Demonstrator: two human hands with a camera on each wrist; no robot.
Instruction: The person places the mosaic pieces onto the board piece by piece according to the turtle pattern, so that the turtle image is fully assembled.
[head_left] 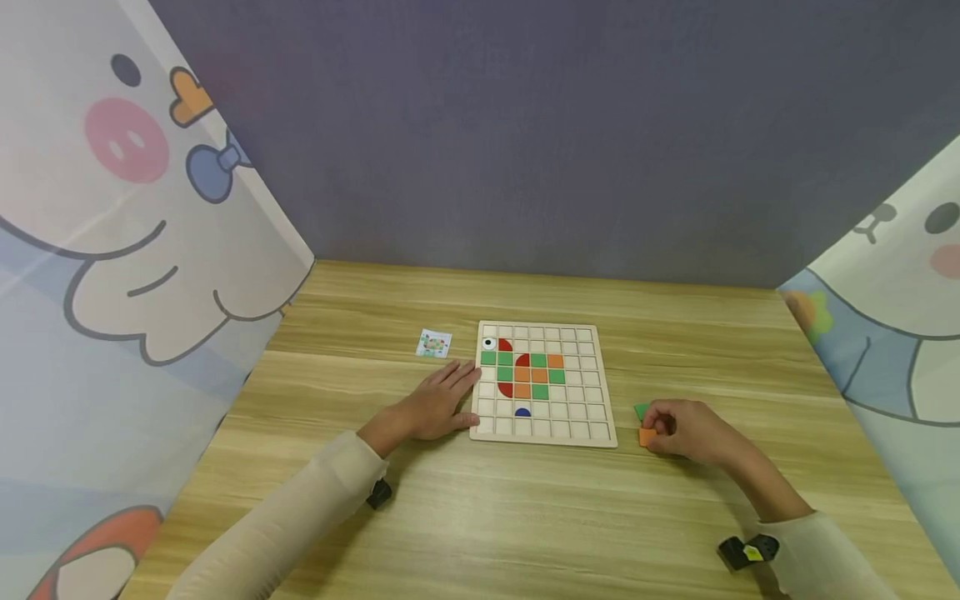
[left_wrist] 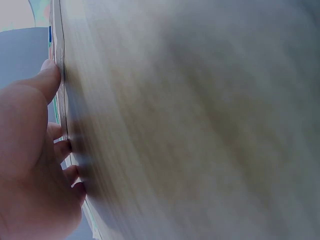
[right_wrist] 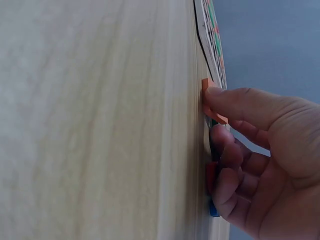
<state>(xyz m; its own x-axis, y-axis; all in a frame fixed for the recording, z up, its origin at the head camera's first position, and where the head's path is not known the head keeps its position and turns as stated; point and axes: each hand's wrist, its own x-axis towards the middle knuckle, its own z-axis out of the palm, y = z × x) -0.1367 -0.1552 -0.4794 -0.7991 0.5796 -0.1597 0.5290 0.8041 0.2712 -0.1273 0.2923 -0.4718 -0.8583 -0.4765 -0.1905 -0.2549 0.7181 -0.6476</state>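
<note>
Two pale sleeves (head_left: pixel 285 521) enter along the lower edge of the head view, one per side. A grey wall (head_left: pixel 525 125) stands behind the wood-grained table (head_left: pixel 540 508); cartoon panels (head_left: pixel 97 333) flank it left and right. The board (head_left: pixel 573 408), pale and gridded, lies flat on the table between the hands.

Left hand (head_left: pixel 435 404): fingers extended, grasping nothing; fingertips and thumb touch the board's left edge. Right hand (head_left: pixel 697 432): positioned right of the board; thumb and finger pinch the orange tile (head_left: pixel 644 439), which is tilted in the right wrist view.

The card (head_left: pixel 433 343) lies just left of the board, beyond the left hand. Green squares (head_left: pixel 506 374), orange squares (head_left: pixel 539 376) and red quarter-discs (head_left: pixel 505 389) form a cluster on the board. The green tile (head_left: pixel 641 411) lies by the right fingers; a red piece (right_wrist: pixel 211 176) and a blue piece (right_wrist: pixel 214 209) show beneath them. The eye tile (head_left: pixel 489 343) sits near the upper left corner, the blue half-disc (head_left: pixel 522 412) below the cluster
</note>
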